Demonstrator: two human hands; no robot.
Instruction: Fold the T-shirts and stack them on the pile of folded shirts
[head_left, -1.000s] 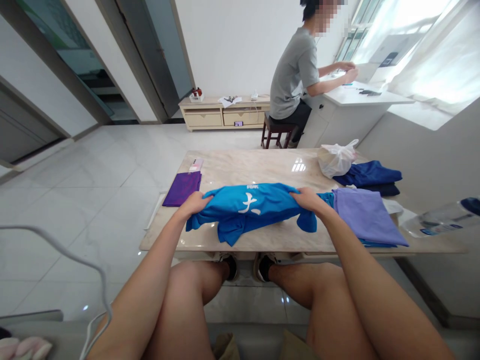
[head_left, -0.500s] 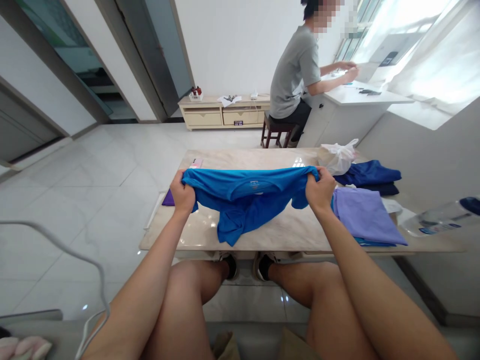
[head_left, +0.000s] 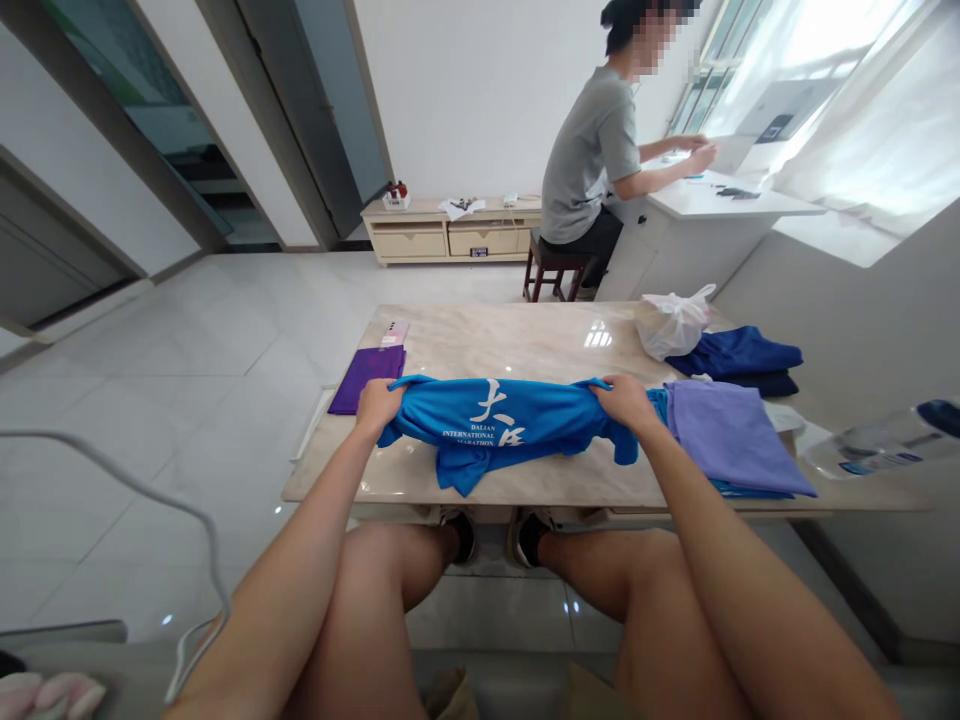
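Observation:
A blue T-shirt (head_left: 427, 411) with white lettering is stretched between my hands above the marble-topped table (head_left: 487, 335). My left hand (head_left: 380, 404) is closed on its left upper corner, and my right hand (head_left: 628, 402) grips the right upper corner. The shirt's lower part hangs bunched beneath and touches the tabletop. A folded purple cloth (head_left: 367, 378) lies just beyond my left hand. To the right of my right hand sits a folded lavender garment (head_left: 731, 425) on top of other blue fabric.
A white plastic bag (head_left: 679, 320) and dark blue folded clothes (head_left: 739, 352) lie at the table's far right. A clear bottle (head_left: 874, 440) is at the right end. Past the table, a person (head_left: 592, 150) sits on a stool at a white desk (head_left: 720, 195). A pink phone (head_left: 394, 333) lies far left.
Both hands have come lower and nearer, with the shirt's upper edge folded over so the printed lettering now shows. The purple cloth and phone are more fully uncovered.

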